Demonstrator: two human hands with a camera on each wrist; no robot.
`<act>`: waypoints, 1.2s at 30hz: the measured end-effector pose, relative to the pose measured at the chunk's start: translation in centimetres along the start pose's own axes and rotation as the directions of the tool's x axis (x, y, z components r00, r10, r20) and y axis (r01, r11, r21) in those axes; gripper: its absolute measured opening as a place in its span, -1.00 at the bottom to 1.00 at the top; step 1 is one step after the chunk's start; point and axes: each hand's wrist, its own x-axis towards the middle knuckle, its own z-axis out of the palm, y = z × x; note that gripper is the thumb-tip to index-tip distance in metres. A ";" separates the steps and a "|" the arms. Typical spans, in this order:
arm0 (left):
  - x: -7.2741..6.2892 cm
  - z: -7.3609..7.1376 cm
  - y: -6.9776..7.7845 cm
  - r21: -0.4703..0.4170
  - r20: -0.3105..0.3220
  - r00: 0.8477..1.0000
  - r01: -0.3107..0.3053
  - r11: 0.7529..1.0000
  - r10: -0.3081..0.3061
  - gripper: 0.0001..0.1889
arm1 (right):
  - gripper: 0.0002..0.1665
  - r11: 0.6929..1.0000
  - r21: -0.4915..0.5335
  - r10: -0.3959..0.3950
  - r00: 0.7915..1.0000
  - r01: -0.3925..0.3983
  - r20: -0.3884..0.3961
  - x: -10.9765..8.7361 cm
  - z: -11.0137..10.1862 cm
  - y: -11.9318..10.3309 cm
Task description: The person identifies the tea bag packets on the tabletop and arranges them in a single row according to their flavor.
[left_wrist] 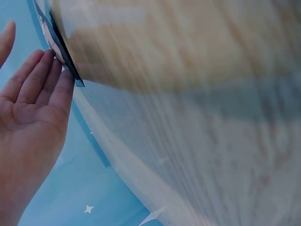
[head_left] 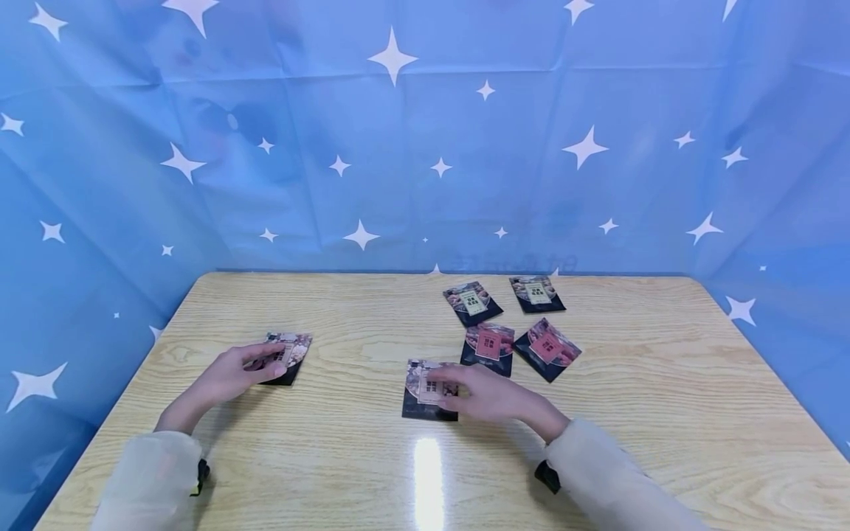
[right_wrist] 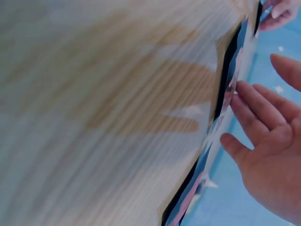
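Observation:
My left hand (head_left: pixel 235 372) is over a flat dark packet with a pale label (head_left: pixel 297 352) at the left of the table. In the left wrist view its fairly straight fingertips (left_wrist: pixel 47 55) touch the packet's face (left_wrist: pixel 60 44), and the thumb stands apart. Near the middle, my right hand (head_left: pixel 491 393) reaches over a similar pale-label packet (head_left: pixel 420 391). The right wrist view has its extended fingertips (right_wrist: pixel 241 89) at that packet's surface (right_wrist: pixel 230 70), apparently touching, with the thumb held away. Neither hand curls round a packet.
Behind the right hand lie two pink-label packets (head_left: pixel 488 348), (head_left: pixel 547 348), one close to that forearm. Two cream-label packets, one left (head_left: pixel 473 304) and one right (head_left: pixel 537 293), lie farther back. A blue star-patterned cloth (head_left: pixel 425 199) hangs round the wooden table (head_left: pixel 358 457).

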 end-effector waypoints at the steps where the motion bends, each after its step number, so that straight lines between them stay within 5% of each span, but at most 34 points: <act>1: 0.0 0.0 0.0 -0.002 0.001 1.000 0.000 1.000 0.000 -0.36 | -0.47 1.000 0.000 -0.006 1.000 0.006 0.004 0.3 0.0 -0.1; 36: 0.0 0.0 0.1 0.023 -0.005 1.000 0.024 0.999 -0.024 -0.34 | -0.43 0.998 -0.062 0.013 0.995 -0.007 0.095 10.0 1.7 -5.2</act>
